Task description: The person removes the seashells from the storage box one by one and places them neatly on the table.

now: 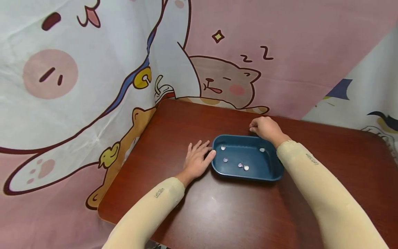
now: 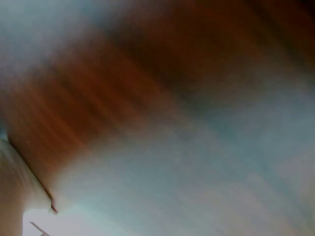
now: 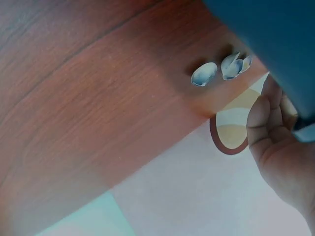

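A dark blue rectangular tray [image 1: 248,179] lies on the table with several small pale seashells inside, one of them a white shell [image 1: 246,168]. Beside the tray's left end, my left hand [image 1: 197,159] rests with fingers spread and its thumb at the rim. My right hand [image 1: 268,130] reaches past the tray's back rim, fingers curled towards the tabletop. What lies between those fingertips is hidden, and I cannot tell whether they hold anything. In the right wrist view, a loose shell [image 3: 204,74] and a shell cluster [image 3: 232,67] lie on the wood near that hand.
The reddish-brown wooden table [image 1: 174,128] has rounded corners. A cloth with cartoon animals [image 1: 224,83] hangs along its back and left sides. The left wrist view is mostly blurred wood and pale cloth.
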### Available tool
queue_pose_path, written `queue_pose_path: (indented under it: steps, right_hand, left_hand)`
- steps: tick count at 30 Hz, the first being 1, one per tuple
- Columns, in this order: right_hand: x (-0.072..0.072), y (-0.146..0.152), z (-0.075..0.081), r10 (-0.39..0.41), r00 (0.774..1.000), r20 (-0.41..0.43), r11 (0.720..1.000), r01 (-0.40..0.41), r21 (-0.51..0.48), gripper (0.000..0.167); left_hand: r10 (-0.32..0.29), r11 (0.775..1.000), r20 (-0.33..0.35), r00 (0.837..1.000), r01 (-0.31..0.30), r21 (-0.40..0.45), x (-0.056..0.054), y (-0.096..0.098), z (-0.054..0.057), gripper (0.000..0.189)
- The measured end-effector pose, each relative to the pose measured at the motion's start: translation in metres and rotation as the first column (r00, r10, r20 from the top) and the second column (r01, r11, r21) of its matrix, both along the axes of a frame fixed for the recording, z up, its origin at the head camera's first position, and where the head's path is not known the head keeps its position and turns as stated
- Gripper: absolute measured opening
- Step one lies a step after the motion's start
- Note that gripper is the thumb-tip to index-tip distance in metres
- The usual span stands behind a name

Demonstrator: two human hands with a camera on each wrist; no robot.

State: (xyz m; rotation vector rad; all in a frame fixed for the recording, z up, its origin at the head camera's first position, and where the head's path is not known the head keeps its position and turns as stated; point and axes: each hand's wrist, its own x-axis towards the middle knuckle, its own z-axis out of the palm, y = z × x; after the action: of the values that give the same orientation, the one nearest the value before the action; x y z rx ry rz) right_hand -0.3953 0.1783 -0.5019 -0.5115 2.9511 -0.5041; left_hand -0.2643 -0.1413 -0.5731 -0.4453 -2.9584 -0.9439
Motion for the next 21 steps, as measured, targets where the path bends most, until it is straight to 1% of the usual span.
queue_pose_path:
  steps: [3, 6, 9, 13, 16, 18, 19, 20, 21]
  right_hand:
    - [-0.001, 0.0, 0.001, -0.007, 1.0, -0.006, 1.0, 0.007, 0.005, 0.024]
    - [0.002, 0.0, 0.002, -0.001, 1.0, -0.027, 1.0, 0.001, -0.028, 0.025]
    - [0.009, -0.006, 0.007, 0.035, 0.997, -0.065, 0.998, -0.039, -0.057, 0.024]
    - [0.022, -0.026, 0.023, 0.123, 0.985, -0.118, 0.991, -0.128, -0.039, 0.024]
    - [0.035, -0.044, 0.038, 0.206, 0.964, -0.166, 0.976, -0.215, -0.04, 0.018]
    - [0.049, -0.052, 0.044, 0.269, 0.946, -0.181, 0.958, -0.283, -0.055, 0.013]
    - [0.056, -0.055, 0.046, 0.312, 0.934, -0.176, 0.944, -0.326, -0.059, 0.012]
    - [0.064, -0.058, 0.046, 0.35, 0.925, -0.151, 0.931, -0.361, -0.054, 0.011]
    - [0.072, -0.06, 0.046, 0.376, 0.92, -0.107, 0.923, -0.382, -0.039, 0.012]
  left_hand:
    - [0.002, 1.0, 0.001, 1.0, -0.002, -0.009, 0.0, 0.001, 0.0, 0.074]
    - [0.002, 1.0, -0.005, 1.0, -0.002, 0.002, -0.001, 0.002, 0.0, 0.075]
    - [-0.003, 1.0, -0.014, 1.0, 0.003, 0.009, -0.001, 0.002, 0.001, 0.073]
    - [0.008, 1.0, -0.011, 1.0, -0.008, -0.002, -0.002, -0.001, 0.002, 0.067]
    - [0.017, 1.0, 0.0, 1.0, -0.017, -0.015, -0.003, -0.002, 0.002, 0.063]
    - [0.012, 1.0, 0.01, 1.0, -0.012, -0.023, -0.003, -0.001, 0.001, 0.066]
    - [0.008, 1.0, 0.011, 1.0, -0.008, -0.027, -0.003, -0.001, 0.0, 0.068]
    - [0.005, 1.0, 0.009, 1.0, -0.005, -0.024, -0.003, -0.001, 0.0, 0.069]
    - [0.004, 1.0, 0.005, 1.0, -0.004, -0.018, -0.003, -0.002, 0.0, 0.069]
